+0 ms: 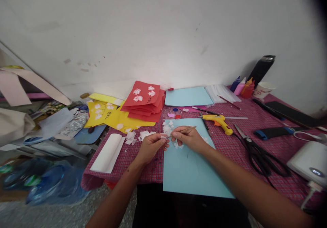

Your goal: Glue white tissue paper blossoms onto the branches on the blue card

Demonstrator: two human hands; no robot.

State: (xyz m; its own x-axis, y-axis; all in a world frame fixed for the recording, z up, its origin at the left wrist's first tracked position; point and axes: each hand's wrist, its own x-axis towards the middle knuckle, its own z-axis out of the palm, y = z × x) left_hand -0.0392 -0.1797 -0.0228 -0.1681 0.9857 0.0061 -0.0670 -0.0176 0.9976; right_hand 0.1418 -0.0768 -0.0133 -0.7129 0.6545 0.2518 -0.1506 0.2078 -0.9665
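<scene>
Between the thumb and fingers of my left hand (154,145) is a small white paper piece (164,137). My right hand (187,139) pinches a thin wooden stick (188,129), its tip meeting the paper piece; whether it is a brush handle I cannot tell. Both hands are close together over the left edge of a light blue sheet (190,173). Small white paper squares (167,127) lie on the sheet's upper left corner, and more bits are partly hidden under my right hand. Other torn white pieces (130,137) lie left of my left hand.
On the checked tablecloth (150,170) are a folded white paper (107,153), red cards (143,98), yellow sheets (102,114) and another blue stack (189,97). To the right lie a yellow glue gun (217,121), black scissors (258,151), paint bottles (240,86), a paper cup (263,89) and a white power bank (310,161).
</scene>
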